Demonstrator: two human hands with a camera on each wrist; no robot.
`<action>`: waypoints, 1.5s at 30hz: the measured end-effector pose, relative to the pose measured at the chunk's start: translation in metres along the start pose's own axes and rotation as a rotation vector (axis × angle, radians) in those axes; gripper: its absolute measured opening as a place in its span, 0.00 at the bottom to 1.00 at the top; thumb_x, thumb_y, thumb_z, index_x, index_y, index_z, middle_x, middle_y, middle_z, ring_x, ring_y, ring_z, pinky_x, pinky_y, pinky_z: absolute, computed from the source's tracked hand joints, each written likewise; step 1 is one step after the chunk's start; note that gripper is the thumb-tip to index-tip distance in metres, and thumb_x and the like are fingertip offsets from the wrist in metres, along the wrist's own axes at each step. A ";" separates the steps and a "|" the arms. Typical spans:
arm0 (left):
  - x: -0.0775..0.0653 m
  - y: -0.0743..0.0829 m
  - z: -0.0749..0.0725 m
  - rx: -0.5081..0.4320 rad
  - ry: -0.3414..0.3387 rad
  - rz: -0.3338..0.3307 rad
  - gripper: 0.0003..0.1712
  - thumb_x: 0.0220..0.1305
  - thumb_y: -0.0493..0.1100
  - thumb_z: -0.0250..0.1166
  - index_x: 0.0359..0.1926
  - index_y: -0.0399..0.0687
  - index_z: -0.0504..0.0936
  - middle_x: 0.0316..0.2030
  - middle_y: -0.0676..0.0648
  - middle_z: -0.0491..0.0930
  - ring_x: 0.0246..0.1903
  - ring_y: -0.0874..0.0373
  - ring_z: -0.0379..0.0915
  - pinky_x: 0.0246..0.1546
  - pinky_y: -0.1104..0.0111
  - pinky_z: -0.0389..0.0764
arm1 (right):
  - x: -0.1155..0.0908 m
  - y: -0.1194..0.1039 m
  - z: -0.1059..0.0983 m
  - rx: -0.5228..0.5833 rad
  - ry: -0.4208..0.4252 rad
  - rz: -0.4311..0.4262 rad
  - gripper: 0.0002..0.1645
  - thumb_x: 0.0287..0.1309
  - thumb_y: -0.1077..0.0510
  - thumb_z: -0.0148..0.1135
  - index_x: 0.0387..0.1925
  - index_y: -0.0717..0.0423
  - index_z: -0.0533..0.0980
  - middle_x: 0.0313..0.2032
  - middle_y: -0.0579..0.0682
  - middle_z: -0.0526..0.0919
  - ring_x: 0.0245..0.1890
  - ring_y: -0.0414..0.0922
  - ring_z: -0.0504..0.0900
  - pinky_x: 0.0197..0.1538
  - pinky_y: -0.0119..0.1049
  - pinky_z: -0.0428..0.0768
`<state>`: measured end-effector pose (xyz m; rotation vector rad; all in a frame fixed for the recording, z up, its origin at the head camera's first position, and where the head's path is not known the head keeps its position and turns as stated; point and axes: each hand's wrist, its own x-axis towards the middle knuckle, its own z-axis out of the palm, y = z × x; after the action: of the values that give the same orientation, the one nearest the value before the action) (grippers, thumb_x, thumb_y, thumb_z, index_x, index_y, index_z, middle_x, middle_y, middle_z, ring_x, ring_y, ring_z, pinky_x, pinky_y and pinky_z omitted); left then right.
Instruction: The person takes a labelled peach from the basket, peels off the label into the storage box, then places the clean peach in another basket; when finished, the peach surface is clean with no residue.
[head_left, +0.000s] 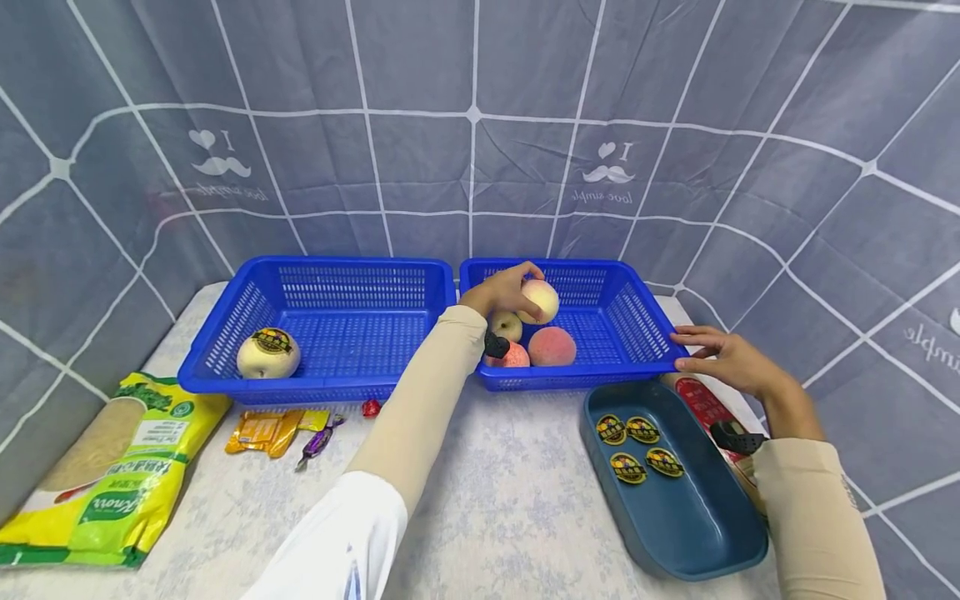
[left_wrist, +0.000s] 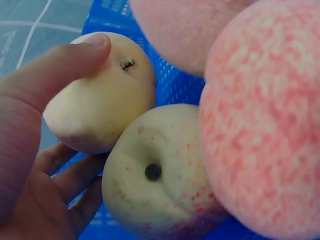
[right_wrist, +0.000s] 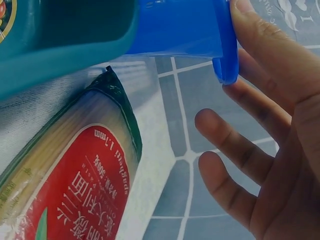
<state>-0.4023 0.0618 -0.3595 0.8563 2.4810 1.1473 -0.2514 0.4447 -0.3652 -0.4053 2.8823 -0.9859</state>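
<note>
My left hand [head_left: 504, 292] grips a pale yellow peach [head_left: 541, 301] over the left part of the right blue basket [head_left: 600, 371]. In the left wrist view the thumb lies across the peach near its stem, with fingers behind and beneath. A greenish peach [left_wrist: 155, 172] sits right beside it, along with a speckled pink peach [left_wrist: 265, 120] and a fuzzy pink peach [head_left: 552, 346]. My right hand [head_left: 723, 360] pinches the same basket's right rim [right_wrist: 227, 65] between thumb and forefinger, the other fingers spread loosely.
A left blue basket [head_left: 315, 386] holds a pale fruit [head_left: 267, 353] with a black-gold sticker. In front lie wrapped candies [head_left: 264, 431] and a yellow Knorr bag [head_left: 123, 467]. A teal tray [head_left: 697, 517] with several stickers stands front right, beside a spaghetti packet [right_wrist: 85, 185].
</note>
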 end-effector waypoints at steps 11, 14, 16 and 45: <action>0.003 -0.001 0.012 0.146 -0.157 -0.091 0.32 0.71 0.37 0.63 0.73 0.53 0.66 0.63 0.39 0.71 0.57 0.47 0.69 0.57 0.57 0.71 | 0.001 0.006 0.003 -0.005 0.007 0.000 0.30 0.67 0.59 0.66 0.66 0.68 0.71 0.69 0.67 0.66 0.55 0.62 0.74 0.45 0.25 0.75; 0.002 -0.002 0.011 0.212 -0.159 -0.077 0.29 0.74 0.36 0.58 0.72 0.52 0.67 0.63 0.39 0.72 0.57 0.47 0.70 0.55 0.58 0.73 | 0.000 0.004 0.003 -0.002 0.011 -0.004 0.30 0.67 0.58 0.66 0.65 0.68 0.72 0.68 0.67 0.66 0.55 0.63 0.73 0.44 0.24 0.75; 0.000 -0.003 0.009 0.244 -0.147 -0.061 0.27 0.74 0.36 0.57 0.72 0.51 0.68 0.62 0.38 0.73 0.57 0.46 0.70 0.55 0.58 0.73 | 0.001 0.003 0.003 0.006 0.008 -0.007 0.30 0.67 0.57 0.66 0.66 0.68 0.72 0.69 0.67 0.66 0.57 0.64 0.73 0.45 0.23 0.74; -0.283 -0.042 -0.137 0.320 0.328 0.056 0.32 0.69 0.46 0.68 0.69 0.41 0.70 0.67 0.39 0.70 0.66 0.38 0.64 0.63 0.42 0.67 | -0.005 -0.005 0.007 -0.036 0.038 -0.045 0.34 0.70 0.55 0.63 0.69 0.68 0.65 0.66 0.72 0.64 0.55 0.65 0.75 0.49 0.56 0.80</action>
<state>-0.2605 -0.2164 -0.3021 0.8825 2.9871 0.9887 -0.2445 0.4375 -0.3678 -0.4611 2.9411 -0.9594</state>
